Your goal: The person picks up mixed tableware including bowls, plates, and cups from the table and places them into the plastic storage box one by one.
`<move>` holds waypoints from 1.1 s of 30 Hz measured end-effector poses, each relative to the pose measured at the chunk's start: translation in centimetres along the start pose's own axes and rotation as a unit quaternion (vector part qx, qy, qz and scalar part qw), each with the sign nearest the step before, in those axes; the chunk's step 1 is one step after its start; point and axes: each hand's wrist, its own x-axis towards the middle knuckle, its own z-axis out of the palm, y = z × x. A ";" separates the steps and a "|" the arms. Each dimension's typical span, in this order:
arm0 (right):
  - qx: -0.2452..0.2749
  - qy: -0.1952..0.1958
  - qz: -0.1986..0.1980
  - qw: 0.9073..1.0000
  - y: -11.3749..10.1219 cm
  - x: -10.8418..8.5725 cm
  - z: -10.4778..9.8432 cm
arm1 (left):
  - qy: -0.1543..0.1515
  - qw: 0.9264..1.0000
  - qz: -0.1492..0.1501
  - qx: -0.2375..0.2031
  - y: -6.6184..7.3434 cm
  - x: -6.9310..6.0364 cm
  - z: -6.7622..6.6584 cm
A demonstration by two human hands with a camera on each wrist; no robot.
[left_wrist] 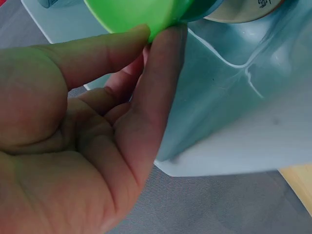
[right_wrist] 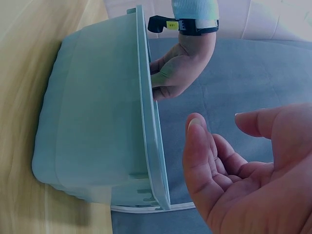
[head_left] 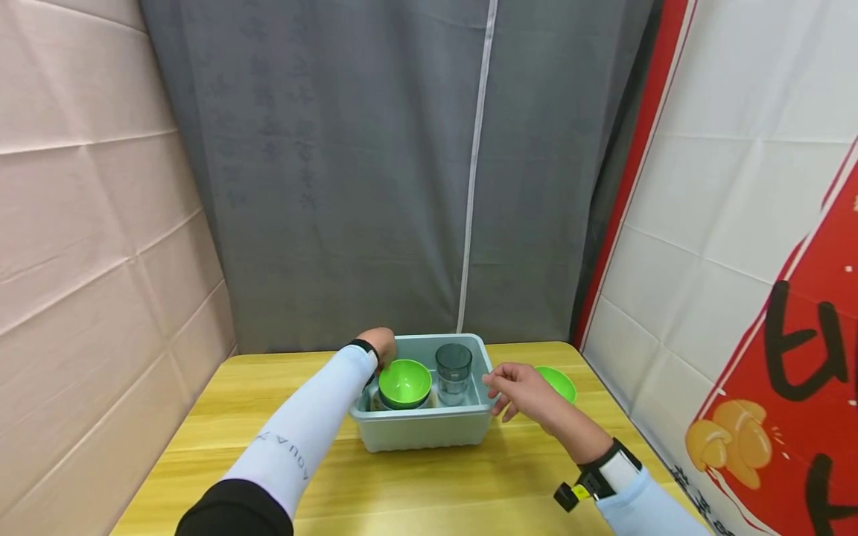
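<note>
A pale blue-green plastic bin (head_left: 429,432) stands on the wooden table. Inside it, on the left, a bright green bowl (head_left: 405,383) sits on top of darker bowls. My left hand (head_left: 380,344) reaches over the bin's left side; in the left wrist view its thumb and fingers pinch the rim of the green bowl (left_wrist: 131,12). To the right in the bin, a dark tinted glass (head_left: 453,360) stands stacked on a clear one. Just beside the bin's right rim is my right hand (head_left: 526,391), fingers loosely bent, thumb and fingertips apart, holding nothing.
Another green bowl (head_left: 558,383) lies on the table behind my right hand, partly covered by it. A grey curtain (head_left: 362,186) hangs at the table's far edge. White cloth walls (head_left: 697,223) stand on the right, with a red printed panel.
</note>
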 end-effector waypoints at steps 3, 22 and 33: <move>0.001 -0.001 0.002 1.000 0.0 0.1 0.0 | -0.008 0.999 0.012 0.051 0.0 0.3 0.1; 0.002 -0.013 -0.001 1.000 -0.1 -0.3 0.1 | -0.044 0.998 -0.047 -0.007 0.1 -0.9 -0.4; -0.006 -0.009 0.003 1.000 0.3 -0.3 0.0 | -0.007 0.995 -0.013 -0.100 -1.2 -1.6 -0.3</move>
